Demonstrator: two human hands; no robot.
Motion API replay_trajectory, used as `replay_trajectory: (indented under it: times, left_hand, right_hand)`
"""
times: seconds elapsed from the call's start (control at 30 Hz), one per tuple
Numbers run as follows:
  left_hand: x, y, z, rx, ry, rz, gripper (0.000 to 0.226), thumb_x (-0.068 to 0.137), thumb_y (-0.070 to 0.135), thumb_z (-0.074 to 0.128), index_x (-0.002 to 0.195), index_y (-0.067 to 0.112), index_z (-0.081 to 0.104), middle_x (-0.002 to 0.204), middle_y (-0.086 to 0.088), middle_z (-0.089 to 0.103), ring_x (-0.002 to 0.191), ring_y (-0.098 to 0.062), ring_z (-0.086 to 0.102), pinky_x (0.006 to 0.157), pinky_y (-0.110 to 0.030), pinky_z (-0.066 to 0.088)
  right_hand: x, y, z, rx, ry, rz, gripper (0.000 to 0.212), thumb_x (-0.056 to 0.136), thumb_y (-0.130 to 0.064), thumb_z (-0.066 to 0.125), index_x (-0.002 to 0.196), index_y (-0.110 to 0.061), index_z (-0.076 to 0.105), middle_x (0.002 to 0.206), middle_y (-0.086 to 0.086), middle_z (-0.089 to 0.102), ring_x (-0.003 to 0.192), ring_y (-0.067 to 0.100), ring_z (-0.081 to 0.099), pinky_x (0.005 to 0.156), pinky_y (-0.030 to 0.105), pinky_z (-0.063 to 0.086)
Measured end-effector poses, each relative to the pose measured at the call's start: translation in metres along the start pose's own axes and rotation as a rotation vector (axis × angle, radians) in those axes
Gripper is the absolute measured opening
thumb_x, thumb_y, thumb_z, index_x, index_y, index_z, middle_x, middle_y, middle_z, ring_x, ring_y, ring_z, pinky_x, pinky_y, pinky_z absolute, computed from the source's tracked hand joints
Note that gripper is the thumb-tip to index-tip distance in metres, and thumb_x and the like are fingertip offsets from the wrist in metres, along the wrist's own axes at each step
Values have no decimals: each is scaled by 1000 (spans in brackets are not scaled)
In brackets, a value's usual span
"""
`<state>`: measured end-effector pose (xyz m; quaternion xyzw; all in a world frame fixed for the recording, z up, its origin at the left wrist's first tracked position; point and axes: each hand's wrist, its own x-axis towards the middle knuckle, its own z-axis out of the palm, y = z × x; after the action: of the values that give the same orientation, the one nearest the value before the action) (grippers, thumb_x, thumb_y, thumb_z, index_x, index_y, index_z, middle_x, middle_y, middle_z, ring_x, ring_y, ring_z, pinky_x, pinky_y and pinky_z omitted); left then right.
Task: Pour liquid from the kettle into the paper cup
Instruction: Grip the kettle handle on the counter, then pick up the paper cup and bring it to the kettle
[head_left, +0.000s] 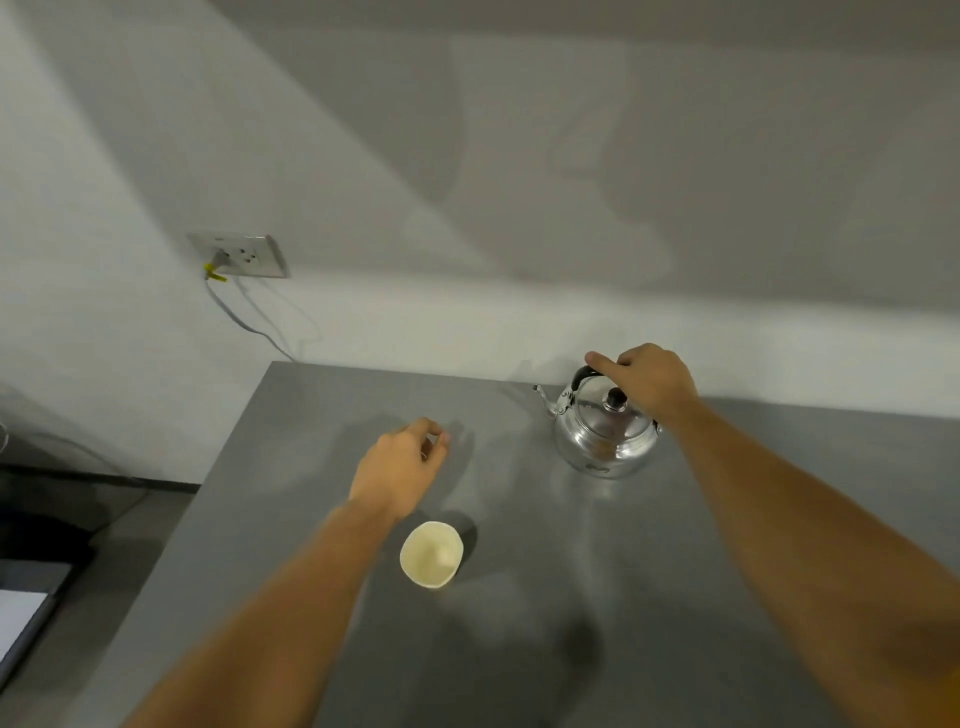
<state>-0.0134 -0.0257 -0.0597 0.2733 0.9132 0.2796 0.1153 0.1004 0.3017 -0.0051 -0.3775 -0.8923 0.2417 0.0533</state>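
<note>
Grasp step: right hand (649, 382) closed around the steel kettle's (605, 434) black handle (583, 375), left hand (402, 465) loosely curled, empty, beyond the paper cup (431, 555); next, lift and tip the spout cupward.

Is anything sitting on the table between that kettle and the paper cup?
Nothing visible. The grey table is bare between the kettle and the paper cup. Only the left hand hovers near the cup, off to one side.

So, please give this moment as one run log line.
phase: grasp | right hand: on kettle handle | left hand: free | cup: upright, unfilled
</note>
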Motion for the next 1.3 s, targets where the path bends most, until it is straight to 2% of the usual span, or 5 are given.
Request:
replay_trajectory:
  times: [0.33,0.47,0.6,0.8,1.3]
  left_hand:
    - [-75,-33,12,-343,-10,-155,43,96,57,58,122,25,69,111,6,72,104,-13,67,95,-33,53]
    - [-105,-42,20,-493,-55,-147,40,85,70,63,119,50,61,125,20,64,118,1,59,103,-30,46]
    - [-123,-49,29,-551,-95,-171,77,68,76,76,134,41,57,136,18,60,129,-4,55,110,-35,44]
    - [-130,-49,40,-564,-120,-157,83,60,52,95,132,37,56,122,20,68,110,13,61,89,-12,45]
    - [-127,-59,63,-546,-101,-174,60,65,38,95,112,38,58,105,17,76,93,5,70,77,-17,51]
  right_hand:
    - [-79,-17,-19,21,64,-41,73,75,-81,53,46,-16,34,28,-5,30,39,16,35,44,28,27]
    - [-117,-24,-22,29,60,-85,75,77,-81,53,48,-12,46,29,-7,35,40,15,37,46,29,29]
    - [-153,-30,-23,56,41,-128,76,80,-79,56,55,-7,58,38,-4,40,41,15,41,48,30,36]
    - [-192,-40,-17,39,-10,-149,68,79,-77,58,47,-17,54,35,-6,42,38,10,39,47,28,33]
    - [-217,-86,11,-184,-91,-194,71,78,-78,55,45,-15,52,38,-1,54,44,14,54,44,28,36]
